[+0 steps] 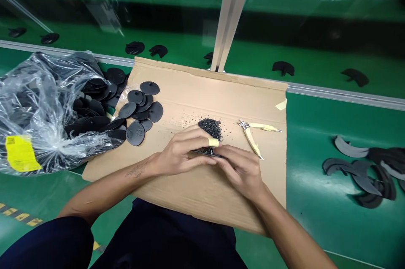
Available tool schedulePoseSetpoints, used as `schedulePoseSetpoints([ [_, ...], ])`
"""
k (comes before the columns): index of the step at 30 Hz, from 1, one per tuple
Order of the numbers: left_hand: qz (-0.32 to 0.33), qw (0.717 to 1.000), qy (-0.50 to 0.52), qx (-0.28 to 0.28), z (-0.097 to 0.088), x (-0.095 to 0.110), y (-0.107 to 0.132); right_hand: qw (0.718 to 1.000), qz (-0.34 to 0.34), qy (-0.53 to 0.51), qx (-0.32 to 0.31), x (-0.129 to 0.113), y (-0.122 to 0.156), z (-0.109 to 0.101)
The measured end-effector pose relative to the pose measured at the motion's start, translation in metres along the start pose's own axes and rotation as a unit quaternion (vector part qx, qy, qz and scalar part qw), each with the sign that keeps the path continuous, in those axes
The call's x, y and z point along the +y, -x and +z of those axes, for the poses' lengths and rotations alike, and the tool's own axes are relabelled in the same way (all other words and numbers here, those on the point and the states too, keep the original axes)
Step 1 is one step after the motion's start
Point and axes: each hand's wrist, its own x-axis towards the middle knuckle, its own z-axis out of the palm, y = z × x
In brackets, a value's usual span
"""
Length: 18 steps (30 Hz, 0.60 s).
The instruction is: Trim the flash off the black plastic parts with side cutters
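Note:
Both hands meet over a sheet of cardboard (196,184) and grip one thin black disc (207,153), seen edge-on. My left hand (182,150) is closed on its left side, with a yellow finger cot on the index fingertip. My right hand (242,169) pinches the disc's right side. Just behind the fingers lies a small heap of black plastic trimmings (211,126). Yellow-handled cutting pliers (255,134) rest on the cardboard to the right of that heap, untouched.
Loose black discs (139,110) spill from a clear plastic bag (41,108) at the left. Trimmed black curved pieces (367,172) lie on the green bench at the right. A metal post (230,15) rises behind the cardboard; more black parts sit on the belt (284,67) beyond.

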Motion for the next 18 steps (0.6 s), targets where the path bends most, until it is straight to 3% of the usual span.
schedulePoseSetpoints([
  [3,-0.010,1.000,0.004,0.000,0.001,-0.003,0.003,0.998,0.013,0.033,-0.047,0.003,-0.006,-0.018],
  [5,-0.026,1.000,0.001,0.007,0.002,-0.006,0.006,0.989,0.042,0.123,-0.072,0.008,-0.009,-0.037],
  [6,-0.032,0.999,0.000,0.013,0.002,-0.008,0.008,0.975,0.072,0.197,-0.067,0.012,-0.010,-0.047],
  [9,-0.037,0.999,-0.001,0.028,0.002,-0.012,0.010,0.898,0.176,0.401,-0.045,0.026,-0.009,-0.072],
  [12,-0.032,0.999,-0.001,0.037,0.002,-0.013,0.009,0.850,0.247,0.458,-0.087,0.036,-0.006,-0.080],
  [15,-0.027,0.999,-0.002,0.044,0.002,-0.014,0.008,0.843,0.260,0.461,-0.097,0.039,-0.005,-0.075],
  [18,-0.029,0.998,-0.007,0.054,0.002,-0.013,0.008,0.875,0.235,0.419,-0.056,0.036,-0.007,-0.067],
])
